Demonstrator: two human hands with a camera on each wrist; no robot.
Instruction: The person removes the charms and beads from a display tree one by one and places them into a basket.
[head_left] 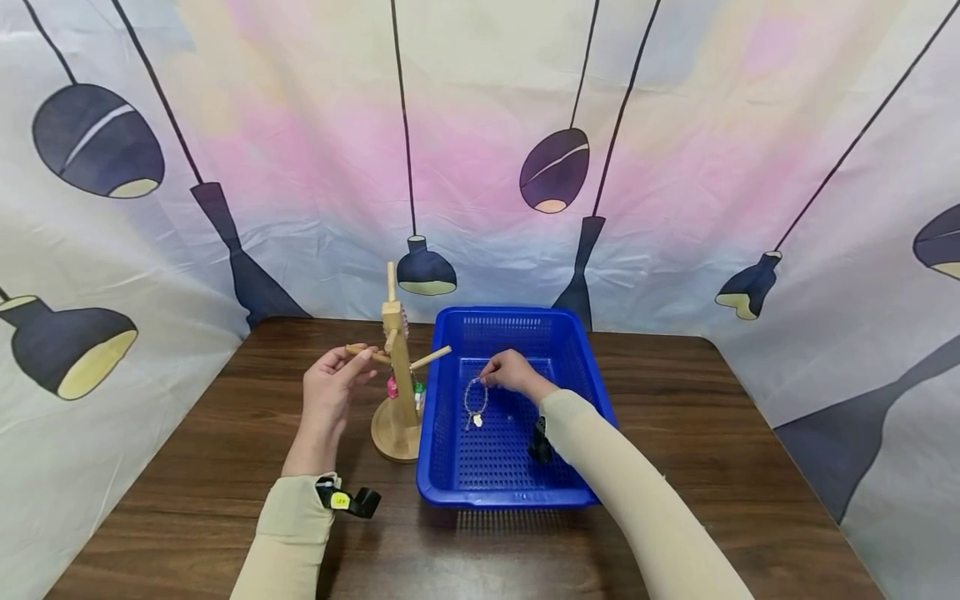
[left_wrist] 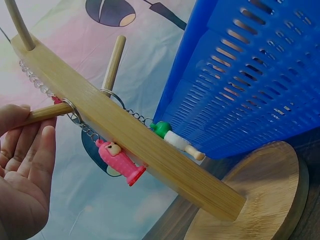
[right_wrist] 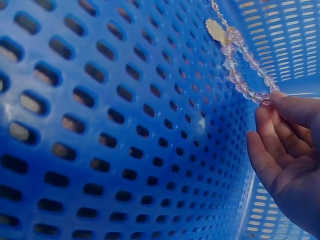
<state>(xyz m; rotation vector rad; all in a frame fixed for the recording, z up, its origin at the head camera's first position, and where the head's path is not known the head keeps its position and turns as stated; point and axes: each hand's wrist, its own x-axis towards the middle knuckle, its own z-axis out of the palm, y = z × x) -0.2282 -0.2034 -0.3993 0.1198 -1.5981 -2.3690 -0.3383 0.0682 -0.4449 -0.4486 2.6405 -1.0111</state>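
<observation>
Brown counter w/ basket on it; bracelet hangs inside from R hand, pinching it. L hand pinches peg of stand, L of basket. Prob. best: light pinch, bracelet clear of basket, peg steady.

The head view is bright and evenly lit, its patterned backdrop stretched toward the edges; the surface shines faintly at lower centre. Both wrist views look dimmer, with pale glints on the basket, possibly overhead light.
</observation>
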